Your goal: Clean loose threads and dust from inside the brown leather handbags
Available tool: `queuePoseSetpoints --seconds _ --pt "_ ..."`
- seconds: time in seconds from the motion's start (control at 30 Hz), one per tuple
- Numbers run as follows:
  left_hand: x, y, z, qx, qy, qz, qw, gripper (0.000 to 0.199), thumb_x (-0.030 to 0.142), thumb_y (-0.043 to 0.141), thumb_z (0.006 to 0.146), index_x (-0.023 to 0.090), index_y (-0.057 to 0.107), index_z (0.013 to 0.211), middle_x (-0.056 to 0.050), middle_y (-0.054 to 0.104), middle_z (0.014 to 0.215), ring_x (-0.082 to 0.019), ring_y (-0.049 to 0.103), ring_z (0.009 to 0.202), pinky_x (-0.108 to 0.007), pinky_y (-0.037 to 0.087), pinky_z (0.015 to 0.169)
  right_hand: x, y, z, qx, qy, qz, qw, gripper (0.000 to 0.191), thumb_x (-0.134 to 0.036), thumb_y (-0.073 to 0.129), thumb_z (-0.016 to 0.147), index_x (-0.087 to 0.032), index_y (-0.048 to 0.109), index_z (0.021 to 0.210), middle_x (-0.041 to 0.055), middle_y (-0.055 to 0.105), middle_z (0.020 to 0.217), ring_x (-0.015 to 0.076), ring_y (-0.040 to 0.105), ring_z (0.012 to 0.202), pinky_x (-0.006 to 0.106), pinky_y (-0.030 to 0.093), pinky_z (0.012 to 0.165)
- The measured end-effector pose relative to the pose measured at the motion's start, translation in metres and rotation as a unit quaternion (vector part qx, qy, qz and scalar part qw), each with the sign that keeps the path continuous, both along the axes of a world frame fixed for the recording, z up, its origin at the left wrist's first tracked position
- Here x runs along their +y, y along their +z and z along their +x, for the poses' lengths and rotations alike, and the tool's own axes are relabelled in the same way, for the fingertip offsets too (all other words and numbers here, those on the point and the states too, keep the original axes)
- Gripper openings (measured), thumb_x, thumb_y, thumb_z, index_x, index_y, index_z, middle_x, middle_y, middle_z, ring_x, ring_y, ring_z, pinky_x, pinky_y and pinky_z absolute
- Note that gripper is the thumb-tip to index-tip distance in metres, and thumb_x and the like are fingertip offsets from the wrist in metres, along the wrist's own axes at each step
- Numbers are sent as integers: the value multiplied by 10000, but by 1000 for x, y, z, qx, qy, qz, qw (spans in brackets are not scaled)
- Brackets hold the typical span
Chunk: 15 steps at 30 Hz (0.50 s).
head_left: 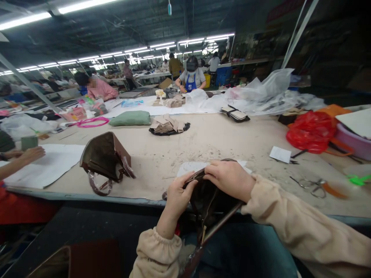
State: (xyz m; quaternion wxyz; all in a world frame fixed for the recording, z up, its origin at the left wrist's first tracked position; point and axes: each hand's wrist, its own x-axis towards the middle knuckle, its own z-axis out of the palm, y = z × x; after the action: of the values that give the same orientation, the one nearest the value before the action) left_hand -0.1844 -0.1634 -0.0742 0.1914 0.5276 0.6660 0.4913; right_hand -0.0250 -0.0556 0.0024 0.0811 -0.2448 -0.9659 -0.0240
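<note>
A dark brown handbag (213, 204) lies tilted at the table's front edge, over my lap, its mouth facing me. My left hand (180, 192) pinches the bag's upper rim between thumb and fingers. Close beside it, my right hand (227, 177) grips the same rim from above, fingers bent over the edge. The bag's inside is dark, with a seam or zip running down it. Under the bag's far side a white sheet (189, 167) partly shows. A second brown handbag (106, 156), with plastic-wrapped handles, rests on its side to the left.
Scissors (314, 188), a white card (280, 154) and a red plastic bag (311, 131) lie at right. Brown pieces (167, 124) and a green cushion-like bundle (130, 118) sit farther back. A co-worker's hands (31, 154) are at left; another person (191, 77) works opposite.
</note>
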Motion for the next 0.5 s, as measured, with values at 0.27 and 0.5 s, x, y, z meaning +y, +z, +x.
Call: queuePoseSetpoints --seconds 0.27,0.5 --pt "3 -2 2 -43 9 -23 999 316 358 596 831 242 671 1116 -40 690 1137 -226 628 1060 -397 480 982 0 0 -1 6 -48 -8 999 267 -381 467 923 -200 623 805 27 653 797 161 594 737 274 319 607" --pt "4 2 5 -34 23 -7 999 271 296 609 822 223 699 1066 -41 704 1108 -216 628 1062 -367 474 984 1 -3 -3 29 -69 -14 997 267 -380 470 917 -203 624 790 24 665 807 164 604 751 267 329 607"
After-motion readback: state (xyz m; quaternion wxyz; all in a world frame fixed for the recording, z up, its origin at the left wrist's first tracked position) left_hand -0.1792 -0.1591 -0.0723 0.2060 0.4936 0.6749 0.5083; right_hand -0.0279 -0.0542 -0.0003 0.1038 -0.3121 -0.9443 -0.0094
